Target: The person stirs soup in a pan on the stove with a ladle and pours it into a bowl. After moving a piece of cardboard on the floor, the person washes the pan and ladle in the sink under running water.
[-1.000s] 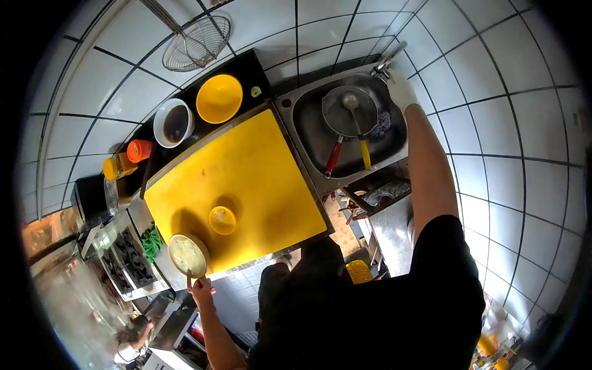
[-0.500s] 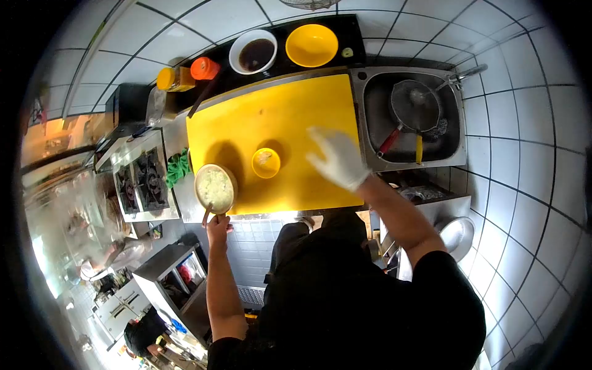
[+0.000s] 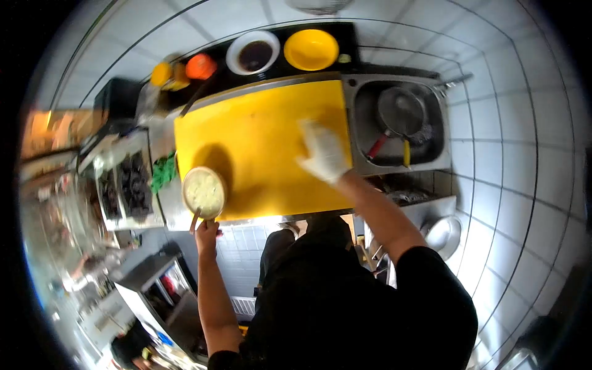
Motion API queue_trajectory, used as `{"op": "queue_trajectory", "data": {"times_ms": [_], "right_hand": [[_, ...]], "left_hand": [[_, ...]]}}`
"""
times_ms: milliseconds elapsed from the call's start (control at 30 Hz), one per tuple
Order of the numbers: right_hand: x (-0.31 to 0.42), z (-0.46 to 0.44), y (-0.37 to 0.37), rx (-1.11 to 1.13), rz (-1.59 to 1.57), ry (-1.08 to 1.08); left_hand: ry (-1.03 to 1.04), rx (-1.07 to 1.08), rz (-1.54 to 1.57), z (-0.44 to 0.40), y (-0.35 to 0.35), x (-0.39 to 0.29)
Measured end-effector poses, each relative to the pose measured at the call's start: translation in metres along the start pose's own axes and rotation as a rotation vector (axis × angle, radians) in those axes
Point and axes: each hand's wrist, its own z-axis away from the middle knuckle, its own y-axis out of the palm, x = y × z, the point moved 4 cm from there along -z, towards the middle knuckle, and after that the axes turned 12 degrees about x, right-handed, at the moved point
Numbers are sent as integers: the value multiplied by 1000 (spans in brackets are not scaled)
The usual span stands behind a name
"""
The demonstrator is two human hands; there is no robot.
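Right hand point(image 3: 325, 153) (white glove, pretty smeared by motion blur) has come away from the tap point(image 3: 453, 82) since a second ago and is now over the right part of the yellow board point(image 3: 259, 135). Also, the small yellow cup that stood on the board half a second ago doesn't show now, and I can't tell where it ended up.

That right grip looks spread, thumb apart from the fingers. Can't tell if it's touching the board. Left hand point(image 3: 207, 230) is bare, its grip closed round the handle of a pan point(image 3: 204, 192) just below the rim. Pan's at the board's near left corner, overlapping the edge, with pale lumpy stuff in it; can't tell whether it's resting or held up. Some brown stick-like thing point(image 3: 195, 221) pokes out past the rim.

Further out: green cloth point(image 3: 163, 171) left of the board on the steel tabletop point(image 3: 174, 208), then burners point(image 3: 134, 185). Along the back, an orange-topped container point(image 3: 201, 66), a white bowl point(image 3: 233, 54) with dark liquid, and a yellow bowl point(image 3: 311, 49). Over in the sink point(image 3: 369, 111) lies a strainer point(image 3: 399, 111), red handle toward the person.
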Motion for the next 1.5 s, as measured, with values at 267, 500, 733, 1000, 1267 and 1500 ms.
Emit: {"op": "queue_trajectory", "data": {"times_ms": [267, 500, 733, 1000, 1267, 1500], "right_hand": [[-180, 27, -101, -26, 302, 650], [-30, 29, -83, -110, 292, 395], [155, 92, 70, 236, 186, 99], [285, 73, 216, 420, 352, 234], [324, 52, 245, 581, 651, 469], [309, 59, 273, 477, 793, 509]], "left_hand": [[18, 38, 95, -11, -6, 13], [-82, 54, -176, -32, -2, 11], [484, -3, -641, -18, -25, 17], [325, 24, -441, 37, -144, 84], [123, -133, -293, 93, -285, 207], [-107, -466, -36, 141, -397, 311]]}}
